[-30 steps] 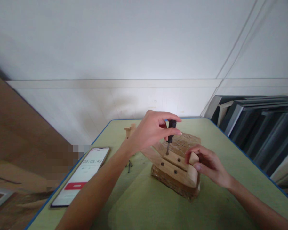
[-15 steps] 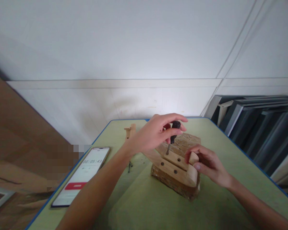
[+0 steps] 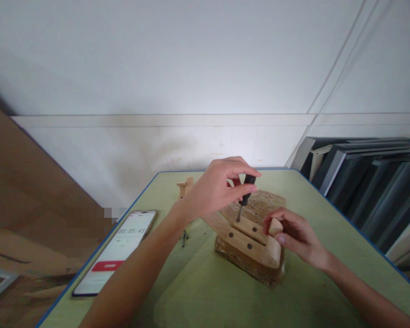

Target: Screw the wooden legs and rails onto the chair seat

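My left hand (image 3: 222, 184) pinches the black handle of a screwdriver (image 3: 248, 193) between thumb and fingers. The screwdriver leans slightly, its tip down at a screw in the farther arm of a pale wooden piece (image 3: 241, 240). Several dark screw heads show along the piece's two parallel arms. My right hand (image 3: 295, 232) is closed round the upturned end of the farther arm. Beneath the wood lies a block wrapped in brown tape (image 3: 253, 266). Part of the wooden piece is hidden behind my left hand and wrist.
A phone (image 3: 123, 246) with a running timer lies on the left of the green table (image 3: 191, 291). Loose screws (image 3: 183, 238) and another small wooden part (image 3: 186, 187) are behind my left forearm. Dark panels (image 3: 369, 182) lean at the right, against the white wall (image 3: 191, 141).
My left fingers have shifted slightly left and closed in on the screwdriver handle, its tip staying at the same screw. My right hand and the wooden piece look unmoved.
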`<state>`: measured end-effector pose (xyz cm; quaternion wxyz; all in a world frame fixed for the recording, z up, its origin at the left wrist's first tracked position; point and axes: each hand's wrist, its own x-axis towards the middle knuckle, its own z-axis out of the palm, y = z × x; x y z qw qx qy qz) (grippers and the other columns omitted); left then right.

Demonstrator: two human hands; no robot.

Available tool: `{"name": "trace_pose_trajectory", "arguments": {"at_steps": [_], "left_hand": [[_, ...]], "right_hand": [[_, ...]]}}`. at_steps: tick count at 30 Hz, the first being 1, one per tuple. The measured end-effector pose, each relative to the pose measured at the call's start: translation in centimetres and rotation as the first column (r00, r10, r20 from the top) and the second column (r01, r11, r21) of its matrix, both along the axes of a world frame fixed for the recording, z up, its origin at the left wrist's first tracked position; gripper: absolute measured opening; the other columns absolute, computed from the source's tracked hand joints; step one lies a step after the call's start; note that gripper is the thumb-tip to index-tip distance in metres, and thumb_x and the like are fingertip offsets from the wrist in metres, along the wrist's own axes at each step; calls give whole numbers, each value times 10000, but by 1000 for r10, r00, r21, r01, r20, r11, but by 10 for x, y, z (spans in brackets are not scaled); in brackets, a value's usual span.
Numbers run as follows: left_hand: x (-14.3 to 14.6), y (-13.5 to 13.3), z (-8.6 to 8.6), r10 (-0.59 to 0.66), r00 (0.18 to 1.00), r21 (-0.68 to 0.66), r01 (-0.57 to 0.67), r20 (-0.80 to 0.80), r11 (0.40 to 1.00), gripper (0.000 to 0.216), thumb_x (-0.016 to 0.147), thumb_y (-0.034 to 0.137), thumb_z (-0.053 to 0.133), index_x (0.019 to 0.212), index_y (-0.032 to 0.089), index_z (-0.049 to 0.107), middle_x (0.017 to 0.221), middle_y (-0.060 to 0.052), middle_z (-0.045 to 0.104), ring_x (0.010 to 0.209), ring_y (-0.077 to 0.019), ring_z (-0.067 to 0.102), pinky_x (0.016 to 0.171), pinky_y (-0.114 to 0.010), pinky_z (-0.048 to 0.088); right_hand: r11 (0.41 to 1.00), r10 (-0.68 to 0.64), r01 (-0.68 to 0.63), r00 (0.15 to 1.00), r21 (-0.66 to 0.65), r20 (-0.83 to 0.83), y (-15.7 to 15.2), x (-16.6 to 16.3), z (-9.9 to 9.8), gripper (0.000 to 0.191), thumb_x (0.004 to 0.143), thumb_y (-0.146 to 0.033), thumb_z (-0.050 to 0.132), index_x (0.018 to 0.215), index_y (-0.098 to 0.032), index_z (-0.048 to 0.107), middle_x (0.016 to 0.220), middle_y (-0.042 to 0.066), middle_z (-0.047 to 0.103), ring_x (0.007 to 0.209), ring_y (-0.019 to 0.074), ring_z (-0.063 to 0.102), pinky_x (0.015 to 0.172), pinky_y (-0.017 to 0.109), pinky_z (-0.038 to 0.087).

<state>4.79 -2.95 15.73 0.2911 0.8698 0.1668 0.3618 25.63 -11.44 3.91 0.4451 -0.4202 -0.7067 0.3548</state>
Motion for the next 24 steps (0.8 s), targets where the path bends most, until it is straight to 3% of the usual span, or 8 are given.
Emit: {"name": "trace_pose_trajectory", "arguments": {"at_steps": [4, 12, 19, 24], "left_hand": [[2, -2, -3, 85, 995, 109, -90, 50, 990, 116, 735, 136, 617, 849, 139, 640, 824, -19, 597, 564, -29, 524, 492, -139, 440], [10, 1, -13, 211, 963, 321, -256, 168, 912, 166, 685, 272, 707, 751, 149, 618, 670, 16, 502, 546, -51, 443, 483, -170, 379], [10, 2, -12, 226, 954, 317, -280, 195, 906, 136, 654, 206, 731, 747, 141, 655, 624, 27, 518, 511, -38, 452, 492, -167, 380], [10, 2, -9, 233, 953, 311, -285, 195, 907, 171, 654, 275, 734, 759, 149, 684, 605, 17, 552, 501, -44, 468, 490, -177, 390]], "right_hand": [[1000, 2, -2, 1000, 3, 7, -1, -1, 1, 221, 813, -397, 541, 975, -247, 531, 835, 21, 568, 770, 168, 526, 663, 278, 398], [1000, 5, -5, 1000, 17, 15, 1, -4, 4, 215, 818, -386, 538, 975, -241, 530, 838, 21, 571, 770, 163, 523, 668, 275, 399], [1000, 3, -3, 1000, 14, 17, 0, -1, 2, 222, 818, -381, 540, 996, -250, 524, 863, 18, 578, 749, 154, 524, 624, 262, 393], [1000, 1, -1, 1000, 20, 23, -1, -1, 2, 217, 819, -387, 536, 988, -251, 524, 857, 19, 580, 767, 162, 529, 657, 275, 401]]}}
